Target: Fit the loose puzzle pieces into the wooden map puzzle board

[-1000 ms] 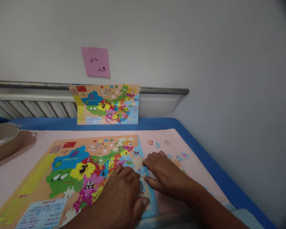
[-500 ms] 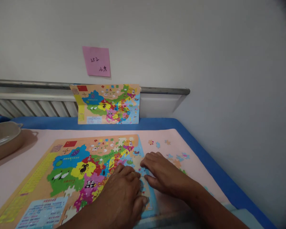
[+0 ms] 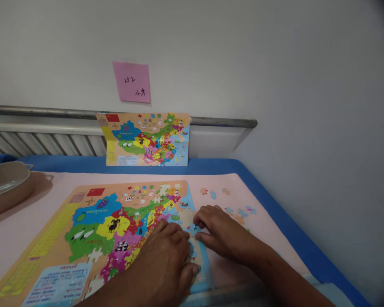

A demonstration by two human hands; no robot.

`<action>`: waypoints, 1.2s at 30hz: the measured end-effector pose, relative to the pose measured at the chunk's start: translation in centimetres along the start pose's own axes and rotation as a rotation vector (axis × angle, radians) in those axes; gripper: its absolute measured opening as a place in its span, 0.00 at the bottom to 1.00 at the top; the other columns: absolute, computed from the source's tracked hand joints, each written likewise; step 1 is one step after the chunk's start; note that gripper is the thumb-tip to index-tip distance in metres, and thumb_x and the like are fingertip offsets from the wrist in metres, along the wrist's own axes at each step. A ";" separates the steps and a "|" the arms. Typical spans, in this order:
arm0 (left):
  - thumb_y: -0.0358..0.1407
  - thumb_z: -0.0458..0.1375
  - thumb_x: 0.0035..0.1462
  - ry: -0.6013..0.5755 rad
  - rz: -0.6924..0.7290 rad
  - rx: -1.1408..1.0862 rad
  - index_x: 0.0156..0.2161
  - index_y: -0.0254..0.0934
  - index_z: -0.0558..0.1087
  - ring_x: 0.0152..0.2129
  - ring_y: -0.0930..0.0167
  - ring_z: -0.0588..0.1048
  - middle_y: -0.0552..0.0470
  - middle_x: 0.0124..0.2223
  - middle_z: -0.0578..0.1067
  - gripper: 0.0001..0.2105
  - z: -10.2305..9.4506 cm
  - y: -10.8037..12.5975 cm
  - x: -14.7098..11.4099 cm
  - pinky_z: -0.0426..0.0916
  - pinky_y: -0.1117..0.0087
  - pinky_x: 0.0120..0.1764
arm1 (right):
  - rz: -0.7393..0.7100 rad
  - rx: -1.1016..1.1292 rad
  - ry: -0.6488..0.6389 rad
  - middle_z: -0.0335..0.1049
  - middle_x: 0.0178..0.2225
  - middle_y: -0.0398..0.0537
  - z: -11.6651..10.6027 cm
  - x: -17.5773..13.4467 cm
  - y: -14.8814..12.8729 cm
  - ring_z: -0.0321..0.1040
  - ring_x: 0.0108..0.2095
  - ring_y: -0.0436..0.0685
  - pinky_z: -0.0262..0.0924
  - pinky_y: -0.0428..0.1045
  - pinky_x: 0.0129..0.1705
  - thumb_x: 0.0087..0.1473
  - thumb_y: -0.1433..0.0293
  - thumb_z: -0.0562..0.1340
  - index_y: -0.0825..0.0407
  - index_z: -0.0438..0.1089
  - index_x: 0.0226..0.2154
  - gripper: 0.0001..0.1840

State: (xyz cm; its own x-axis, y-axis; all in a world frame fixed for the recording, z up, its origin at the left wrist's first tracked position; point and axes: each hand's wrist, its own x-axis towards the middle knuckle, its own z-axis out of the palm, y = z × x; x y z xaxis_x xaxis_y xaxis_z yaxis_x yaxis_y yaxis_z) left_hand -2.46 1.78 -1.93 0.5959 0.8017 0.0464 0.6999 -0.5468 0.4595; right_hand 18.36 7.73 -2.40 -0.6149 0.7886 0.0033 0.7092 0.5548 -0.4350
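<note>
Hands meet at the right edge of the map puzzle (image 3: 92,230), which lies flat on the pink mat (image 3: 16,226) over the table (image 3: 275,200), its long axis running left to right in front of the person. The right hand (image 3: 222,232) is the nearer one to the blue puzzle piece (image 3: 192,229): its fingertips (image 3: 199,221) curl down and pinch at that piece, right at the blue sea border of the board. The piece sits just ahead of the left hand (image 3: 169,256) and just left of the right one, between the two. The left hand lies palm down on the board's lower right part, fingers together and pressed flat, holding nothing; it seems to steady the board. Both forearms come in from the lower right, low over the table. Loose pieces (image 3: 240,212) are scattered on the mat to the right of the board, just beyond the right hand. A reference map (image 3: 147,139) leans upright against the wall behind, under a pink sticky note (image 3: 132,82). A beige dish (image 3: 4,185) stands at the far left.
</note>
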 end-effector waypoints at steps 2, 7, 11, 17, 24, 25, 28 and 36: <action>0.35 0.56 0.57 0.011 0.013 0.008 0.35 0.37 0.68 0.42 0.62 0.67 0.52 0.39 0.73 0.04 0.1 -0.1 0.0 0.57 0.50 0.53 | 0.005 0.019 -0.005 0.69 0.39 0.45 -0.1 0.1 -0.2 0.62 0.40 0.56 0.52 0.51 0.45 0.54 0.72 0.64 0.50 0.67 0.36 0.06; 0.34 0.56 0.55 0.033 0.022 0.008 0.34 0.37 0.67 0.40 0.62 0.67 0.52 0.38 0.73 0.03 0.3 -0.3 0.0 0.58 0.52 0.51 | -0.030 0.045 0.007 0.69 0.39 0.46 -0.3 0.3 -0.8 0.62 0.41 0.56 0.52 0.52 0.44 0.56 0.71 0.64 0.50 0.66 0.36 0.05; 0.35 0.56 0.55 0.038 0.024 0.012 0.33 0.37 0.67 0.41 0.62 0.66 0.52 0.38 0.73 0.04 0.3 -0.3 0.0 0.57 0.52 0.51 | -0.036 0.027 0.018 0.69 0.39 0.46 -0.5 0.2 -1.1 0.62 0.41 0.56 0.52 0.52 0.44 0.55 0.72 0.63 0.50 0.66 0.35 0.05; 0.35 0.55 0.56 0.047 0.023 0.012 0.33 0.38 0.67 0.41 0.62 0.67 0.52 0.37 0.73 0.03 0.4 -0.2 -0.2 0.57 0.52 0.52 | -0.071 -0.010 0.010 0.68 0.39 0.46 0.0 0.3 -1.0 0.62 0.41 0.57 0.52 0.52 0.45 0.57 0.70 0.62 0.50 0.67 0.39 0.06; 0.35 0.55 0.57 0.036 0.022 0.016 0.34 0.37 0.68 0.41 0.62 0.67 0.51 0.39 0.73 0.03 0.1 -0.1 -0.2 0.57 0.51 0.53 | -0.064 0.076 0.059 0.69 0.37 0.45 0.2 0.4 -0.8 0.63 0.39 0.55 0.53 0.51 0.44 0.57 0.70 0.63 0.51 0.68 0.37 0.04; 0.35 0.55 0.57 0.035 0.024 0.018 0.34 0.37 0.68 0.41 0.62 0.67 0.50 0.38 0.73 0.03 0.1 -0.1 -0.2 0.57 0.50 0.53 | -0.050 0.104 0.063 0.69 0.37 0.45 0.0 0.4 -0.8 0.63 0.38 0.55 0.54 0.51 0.44 0.57 0.70 0.63 0.51 0.68 0.36 0.04; 0.35 0.55 0.57 0.047 0.040 0.016 0.34 0.38 0.68 0.40 0.62 0.67 0.51 0.38 0.73 0.03 0.1 -0.1 -0.1 0.58 0.50 0.51 | 0.003 0.166 0.092 0.70 0.37 0.46 -0.9 0.2 -0.7 0.64 0.38 0.55 0.57 0.50 0.42 0.56 0.70 0.62 0.51 0.69 0.37 0.04; 0.35 0.56 0.57 0.026 0.047 0.024 0.36 0.37 0.69 0.43 0.60 0.67 0.50 0.41 0.73 0.04 0.5 -0.3 0.1 0.57 0.48 0.52 | 0.336 0.248 0.217 0.70 0.30 0.43 -2.4 -1.9 3.8 0.65 0.29 0.52 0.58 0.47 0.31 0.54 0.70 0.57 0.50 0.69 0.38 0.08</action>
State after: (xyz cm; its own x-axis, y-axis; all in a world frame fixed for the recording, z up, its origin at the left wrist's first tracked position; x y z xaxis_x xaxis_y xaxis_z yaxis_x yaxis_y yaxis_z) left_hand -2.46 1.89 -2.54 0.6181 0.7809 0.0908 0.6809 -0.5895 0.4347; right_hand 23.04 9.00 -1.89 -0.2602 0.9655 0.0019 0.7368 0.1999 -0.6459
